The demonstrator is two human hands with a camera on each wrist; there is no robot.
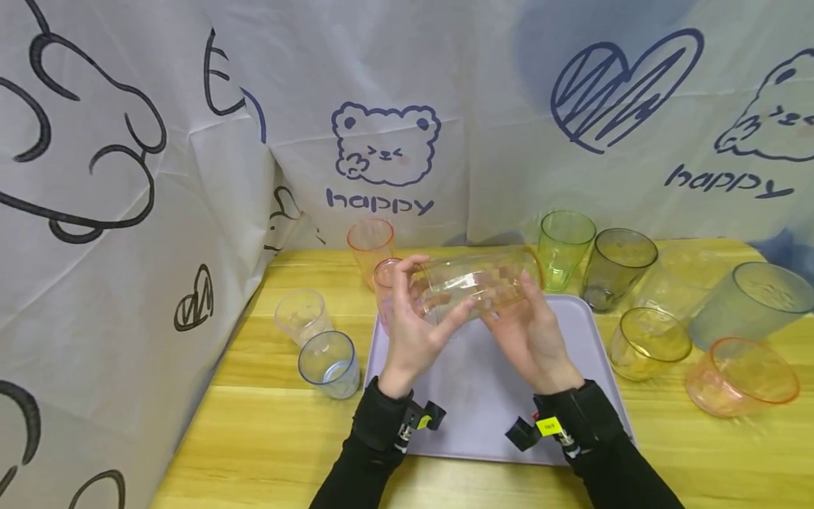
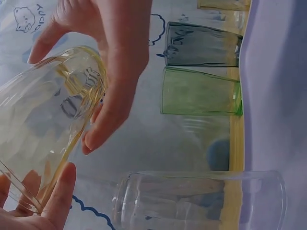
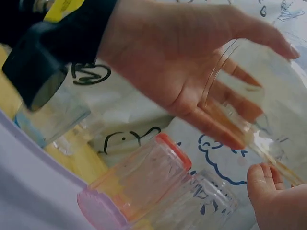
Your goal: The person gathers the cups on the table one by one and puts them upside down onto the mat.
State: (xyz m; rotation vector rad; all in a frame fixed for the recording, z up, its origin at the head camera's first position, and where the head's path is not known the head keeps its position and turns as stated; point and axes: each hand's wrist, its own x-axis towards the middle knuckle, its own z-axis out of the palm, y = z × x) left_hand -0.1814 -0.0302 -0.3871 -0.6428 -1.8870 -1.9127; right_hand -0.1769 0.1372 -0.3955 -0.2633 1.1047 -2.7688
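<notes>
Both hands hold a clear, yellow-tinted drinking glass (image 1: 473, 283) lying nearly level in the air above a lavender tray (image 1: 470, 431). My left hand (image 1: 413, 332) grips its left end, thumb on the near side and fingers round the far side. At the other end, my right hand (image 1: 534, 339) holds the glass between thumb and fingers. The left wrist view shows the right hand (image 2: 120, 52) around a thick yellow end. Behind the held glass, a clear glass (image 2: 201, 201) and a pink glass (image 3: 139, 182) stand at the tray's far side.
Left of the tray stand a clear tumbler (image 1: 302, 314) and a blue-rimmed tumbler (image 1: 331, 367). A red-rimmed glass (image 1: 370, 244) stands behind. To the right are green (image 1: 566, 247), dark grey (image 1: 617, 265), frosted (image 1: 750, 304), yellow (image 1: 649, 346) and orange (image 1: 740, 382) glasses. A printed cloth (image 1: 496, 106) hangs behind.
</notes>
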